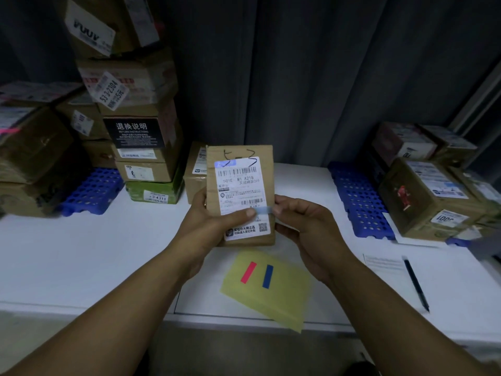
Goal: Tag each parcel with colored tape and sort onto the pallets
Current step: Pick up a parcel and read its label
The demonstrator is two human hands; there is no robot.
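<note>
Brown cardboard parcel (240, 196) with a white label stands upright over the white bench (81, 253), clasped in my left grip (211, 226), thumb pinning one end of a pale blue tape strip (263, 210). The strip runs sideways to my right grip (301, 221), which pinches its other end; that side, I judge, presses down next.

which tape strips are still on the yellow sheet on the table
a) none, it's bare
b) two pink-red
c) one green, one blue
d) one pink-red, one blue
d: the yellow sheet carries one pink-red strip and one blue strip, lying side by side just below the held parcel.
</note>
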